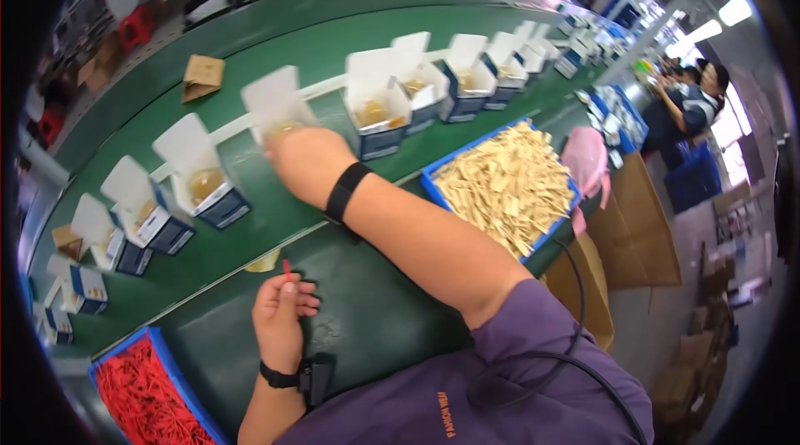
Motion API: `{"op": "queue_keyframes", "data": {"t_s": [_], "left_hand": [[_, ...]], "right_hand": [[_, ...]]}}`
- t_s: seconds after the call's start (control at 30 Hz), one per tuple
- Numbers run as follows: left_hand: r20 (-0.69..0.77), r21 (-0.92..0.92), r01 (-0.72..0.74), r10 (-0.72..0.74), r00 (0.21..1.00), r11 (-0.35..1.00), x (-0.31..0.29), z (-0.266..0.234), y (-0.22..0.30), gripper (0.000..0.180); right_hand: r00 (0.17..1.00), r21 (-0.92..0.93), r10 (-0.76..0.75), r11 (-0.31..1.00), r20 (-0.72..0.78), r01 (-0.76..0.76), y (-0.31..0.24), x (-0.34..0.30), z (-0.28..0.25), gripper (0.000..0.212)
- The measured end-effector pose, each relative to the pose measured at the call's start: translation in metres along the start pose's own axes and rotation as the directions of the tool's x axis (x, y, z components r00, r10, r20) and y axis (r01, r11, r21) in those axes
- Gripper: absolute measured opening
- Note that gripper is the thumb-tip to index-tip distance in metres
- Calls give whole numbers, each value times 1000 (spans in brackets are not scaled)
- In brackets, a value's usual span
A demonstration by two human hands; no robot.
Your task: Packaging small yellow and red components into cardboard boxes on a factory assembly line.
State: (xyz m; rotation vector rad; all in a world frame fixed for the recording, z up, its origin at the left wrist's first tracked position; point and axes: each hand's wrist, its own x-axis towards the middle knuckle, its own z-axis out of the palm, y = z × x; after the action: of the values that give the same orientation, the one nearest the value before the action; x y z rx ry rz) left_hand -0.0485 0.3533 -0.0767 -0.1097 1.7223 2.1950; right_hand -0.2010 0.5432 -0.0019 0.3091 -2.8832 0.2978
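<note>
Left hand (279,312): thumb and fingers pinch a thin red strip (287,268), its tip pointing up, over the dark green bench (358,299). Right hand (315,163): reaches across to an open box (273,103) with raised white flap; fingertips hidden at its mouth, so cannot tell whether they grasp anything. Just beyond the left hand, a pale yellow piece (263,262) lies at the bench edge. Similar open boxes stand in a row on the green belt (287,41), either side of the right hand, several showing amber contents. Lower left: blue tray (185,387) of red strips (146,387). Right of the right forearm: blue tray (431,184) of tan pieces (500,187), pink bag (586,163) beside it
</note>
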Motion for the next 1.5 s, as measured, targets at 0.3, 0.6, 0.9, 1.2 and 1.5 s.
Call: {"op": "queue_keyframes", "data": {"t_s": [0.3,0.6,0.9,1.2,1.5], "left_hand": [[-58,-6,-60,59,997,998,4,2,-2,19],[-42,26,-91,93,995,995,4,13,-5,18],[10,-99,9,-8,1000,995,5,18,-3,21],[115,0,118,-117,986,993,1,10,-2,22],[249,178,100,-143,958,979,6,14,-8,23]], "right_hand": [[899,35,437,898,24,-438,111,-121,-82,21],[813,-128,578,813,65,-568,164,-142,-71,25],[929,894,270,301,254,-332,41,-145,-43,16],[897,906,126,-41,424,-422,-18,-146,30,20],[930,835,75,419,359,-356,17,-136,-4,16]]}}
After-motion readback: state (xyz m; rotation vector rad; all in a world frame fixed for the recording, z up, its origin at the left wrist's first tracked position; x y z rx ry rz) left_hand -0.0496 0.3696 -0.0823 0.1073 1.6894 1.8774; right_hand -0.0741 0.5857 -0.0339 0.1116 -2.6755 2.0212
